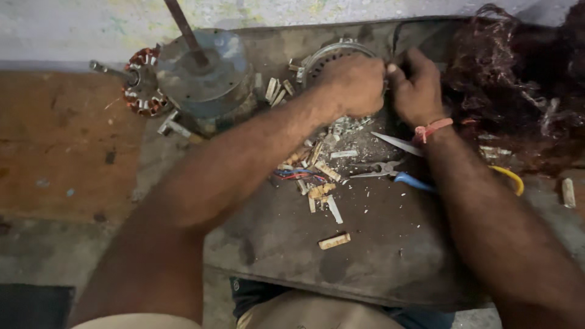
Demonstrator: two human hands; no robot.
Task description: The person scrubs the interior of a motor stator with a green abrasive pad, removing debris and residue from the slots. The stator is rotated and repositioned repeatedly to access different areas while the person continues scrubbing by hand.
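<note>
— What are your hands on?

— Both clenched on the motor stator (332,58) at the back of the dark work board (378,256) — my left hand (353,82) over its rim, my right hand (417,85) pinching at its edge.

— And nearby?

— Pliers (381,169) and scissors (402,145), just beside my right wrist.

No packages, labels, signs or screens can be seen anywhere in the view.
</note>
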